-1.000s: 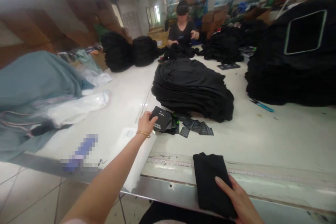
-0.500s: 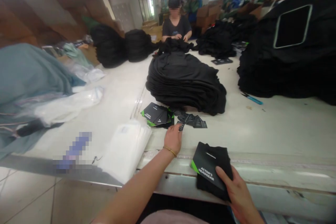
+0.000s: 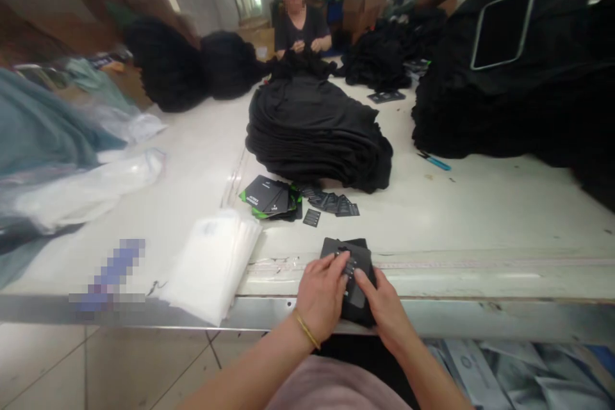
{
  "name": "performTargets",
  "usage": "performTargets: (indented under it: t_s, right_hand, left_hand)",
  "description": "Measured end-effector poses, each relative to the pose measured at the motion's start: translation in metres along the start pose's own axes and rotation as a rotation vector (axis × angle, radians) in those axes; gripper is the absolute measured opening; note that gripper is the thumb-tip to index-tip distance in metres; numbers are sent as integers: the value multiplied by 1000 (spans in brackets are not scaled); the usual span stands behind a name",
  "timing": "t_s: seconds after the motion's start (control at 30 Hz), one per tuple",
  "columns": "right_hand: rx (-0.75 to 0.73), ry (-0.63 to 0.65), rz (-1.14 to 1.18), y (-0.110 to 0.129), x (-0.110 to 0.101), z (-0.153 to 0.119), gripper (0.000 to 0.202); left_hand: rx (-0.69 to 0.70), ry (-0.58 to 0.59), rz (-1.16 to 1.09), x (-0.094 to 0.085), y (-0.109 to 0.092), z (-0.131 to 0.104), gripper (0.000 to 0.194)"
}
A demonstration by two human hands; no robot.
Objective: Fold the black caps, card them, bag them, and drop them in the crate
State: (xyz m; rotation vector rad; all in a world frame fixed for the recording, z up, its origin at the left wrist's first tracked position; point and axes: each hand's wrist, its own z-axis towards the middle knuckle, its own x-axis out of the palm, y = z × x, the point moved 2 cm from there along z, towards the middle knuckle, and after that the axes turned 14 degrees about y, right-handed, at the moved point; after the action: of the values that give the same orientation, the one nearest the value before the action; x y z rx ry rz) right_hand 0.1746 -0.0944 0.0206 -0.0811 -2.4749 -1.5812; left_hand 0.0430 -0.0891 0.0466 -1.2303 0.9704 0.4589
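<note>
Near the table's front edge, my right hand (image 3: 387, 307) grips a black packaging card (image 3: 356, 298) with folded black fabric behind it, thumb on top. My left hand (image 3: 321, 295) lies over the card's left side, its fingers closed on a small black printed card (image 3: 350, 267) against the larger one. Part of the small card is hidden by the fingers. Further back lie a pile of black-and-green packaging cards (image 3: 266, 195), a fan of small black cards (image 3: 331, 202) and one separate small card (image 3: 312, 217).
Behind the cards rises a stack of black fabric (image 3: 317, 134). White plastic bags (image 3: 211, 262) lie at left. Blue-handled snips (image 3: 437, 162) rest on the right, before a large black heap (image 3: 504, 102) with a framed panel. Across the table (image 3: 480, 224) a co-worker (image 3: 302, 29) handles black fabric.
My left hand has come from the small-card pile to the packaging card, carrying a small card. My right hand has brought the packaging card slightly left, and the view has shifted.
</note>
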Motion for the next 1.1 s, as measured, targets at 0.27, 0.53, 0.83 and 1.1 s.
performTargets:
  t_s: [0.27,0.53,0.83,1.1]
  right_hand:
    - [71,62,-57,-10,-4,-2,60]
    - [-96,-92,-647,-4,1,5,95]
    - [90,-19,-440,3,-22,18,63]
    - [9,8,-313,-1,-29,22,61]
  left_hand:
    - [-128,-235,-157,-48,37,-52,33]
    - [-770,-262,-89,-115,190,-65,29]
    - [-747,-202,-98,-110,194,-59,22]
    - [-733,-257,-66,-132,187,-64,21]
